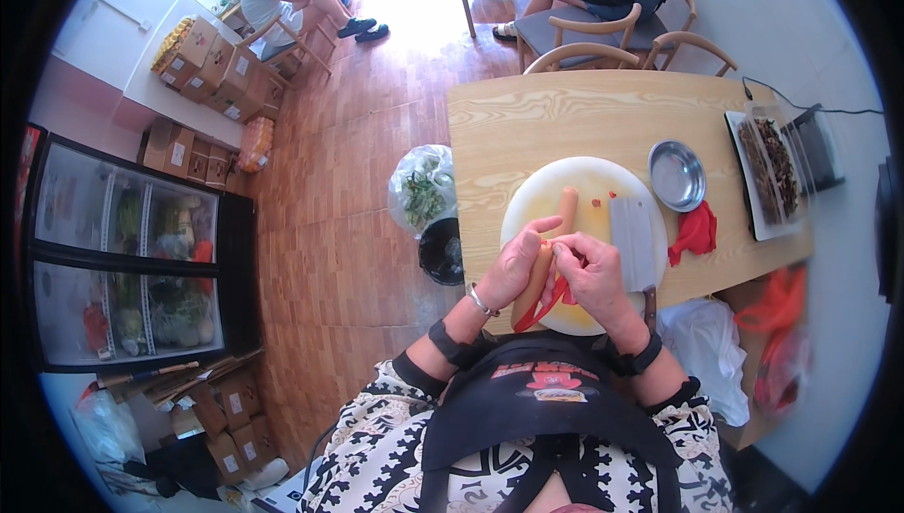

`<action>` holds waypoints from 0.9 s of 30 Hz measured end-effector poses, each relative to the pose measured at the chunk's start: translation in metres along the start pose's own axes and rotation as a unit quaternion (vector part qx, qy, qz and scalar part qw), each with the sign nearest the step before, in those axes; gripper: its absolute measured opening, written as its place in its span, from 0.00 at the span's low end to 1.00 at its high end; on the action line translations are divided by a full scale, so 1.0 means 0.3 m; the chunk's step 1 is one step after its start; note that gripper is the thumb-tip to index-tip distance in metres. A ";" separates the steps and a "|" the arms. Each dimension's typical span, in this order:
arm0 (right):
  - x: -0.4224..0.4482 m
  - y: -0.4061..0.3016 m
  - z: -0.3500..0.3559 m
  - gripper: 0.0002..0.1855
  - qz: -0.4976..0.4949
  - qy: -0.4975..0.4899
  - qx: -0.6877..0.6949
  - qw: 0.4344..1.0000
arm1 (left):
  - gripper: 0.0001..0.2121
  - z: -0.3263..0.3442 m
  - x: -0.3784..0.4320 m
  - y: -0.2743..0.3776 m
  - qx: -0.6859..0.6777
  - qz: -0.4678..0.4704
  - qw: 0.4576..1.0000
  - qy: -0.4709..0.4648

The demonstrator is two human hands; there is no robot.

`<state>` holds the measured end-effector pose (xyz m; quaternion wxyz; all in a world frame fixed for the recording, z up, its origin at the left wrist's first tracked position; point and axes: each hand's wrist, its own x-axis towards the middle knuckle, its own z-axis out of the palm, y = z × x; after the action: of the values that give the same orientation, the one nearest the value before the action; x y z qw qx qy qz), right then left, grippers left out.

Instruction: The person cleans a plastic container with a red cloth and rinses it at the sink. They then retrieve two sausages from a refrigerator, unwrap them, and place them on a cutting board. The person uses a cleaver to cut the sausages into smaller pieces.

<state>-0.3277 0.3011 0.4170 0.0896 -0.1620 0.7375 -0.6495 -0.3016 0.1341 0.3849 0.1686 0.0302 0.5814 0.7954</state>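
Note:
My left hand grips a sausage above the near left part of a round white cutting board. At the sausage's upper end, the fingers of my right hand pinch a red wrapper that hangs down in a strip. A second sausage lies on the board just beyond my hands. To its right rests a cleaver, its wooden handle towards me. Small red scraps lie between that sausage and the blade.
A steel bowl, a red cloth and a tray of dark food stand on the wooden table. Left of the table are a bag of greens and a black bin. Seated people are farther off.

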 end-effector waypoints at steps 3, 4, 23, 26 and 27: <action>-0.002 -0.002 -0.004 0.06 0.038 -0.003 0.017 0.999 | 0.39 0.005 -0.004 0.009 0.004 -0.012 1.000 -0.009; -0.001 -0.004 -0.006 0.06 0.060 -0.005 0.035 0.998 | 0.39 0.005 -0.005 0.012 0.005 -0.017 1.000 -0.014; 0.007 0.071 -0.021 0.12 0.264 -0.038 0.441 0.857 | 0.19 0.002 0.009 -0.046 -0.049 0.026 0.996 0.071; 0.006 0.076 -0.031 0.12 0.261 -0.033 0.440 0.859 | 0.16 -0.016 0.011 -0.061 -0.065 -0.010 0.996 0.068; 0.008 0.076 -0.034 0.12 0.261 -0.029 0.434 0.862 | 0.15 -0.005 0.010 -0.054 -0.075 -0.014 0.994 0.072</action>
<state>-0.3361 0.3122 0.3961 0.3386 0.0730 0.3933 -0.8516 -0.3012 0.1381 0.3690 0.1395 -0.0483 0.5311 0.8343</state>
